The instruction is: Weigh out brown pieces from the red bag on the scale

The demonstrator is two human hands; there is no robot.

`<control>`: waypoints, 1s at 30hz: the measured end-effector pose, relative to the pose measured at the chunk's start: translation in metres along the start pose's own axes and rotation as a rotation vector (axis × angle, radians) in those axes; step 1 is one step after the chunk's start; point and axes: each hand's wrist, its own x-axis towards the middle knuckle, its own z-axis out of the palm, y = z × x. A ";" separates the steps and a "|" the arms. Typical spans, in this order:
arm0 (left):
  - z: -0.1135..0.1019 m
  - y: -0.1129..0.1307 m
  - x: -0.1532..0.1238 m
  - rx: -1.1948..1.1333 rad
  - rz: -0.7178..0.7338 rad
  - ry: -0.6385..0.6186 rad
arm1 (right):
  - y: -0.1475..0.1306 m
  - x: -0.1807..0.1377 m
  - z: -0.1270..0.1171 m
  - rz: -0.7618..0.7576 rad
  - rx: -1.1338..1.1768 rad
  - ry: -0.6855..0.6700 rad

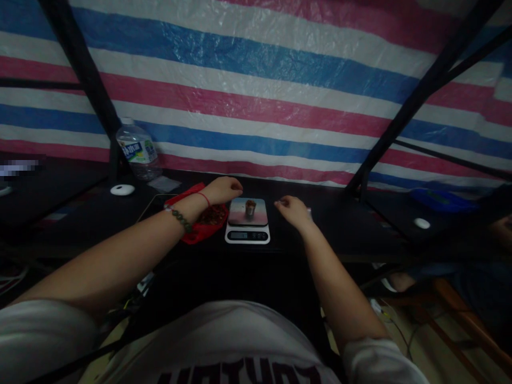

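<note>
A small kitchen scale (pixel 247 222) sits on the dark bench (pixel 340 229) with a little brown heap (pixel 250 208) on its platform. The left hand (pixel 224 190) hovers at the scale's left edge, loosely curled, above a red bag (pixel 194 233); whether it holds anything I cannot tell. The right hand (pixel 293 210) hangs just right of the scale, fingers pinched together. A water bottle (pixel 138 149) stands back left.

Cup (pixel 250 208) on scale (pixel 247 234), hands flanking.
</note>
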 end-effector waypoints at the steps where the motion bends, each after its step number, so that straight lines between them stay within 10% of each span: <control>1: -0.004 -0.002 -0.007 0.005 0.021 0.022 | 0.010 -0.001 -0.007 0.049 -0.113 -0.060; 8: -0.008 -0.026 -0.057 0.059 -0.009 0.026 | 0.034 -0.014 -0.015 0.314 -0.378 -0.370; 30: 0.025 -0.091 -0.091 0.296 -0.002 0.040 | 0.060 0.000 -0.029 0.301 -0.423 -0.306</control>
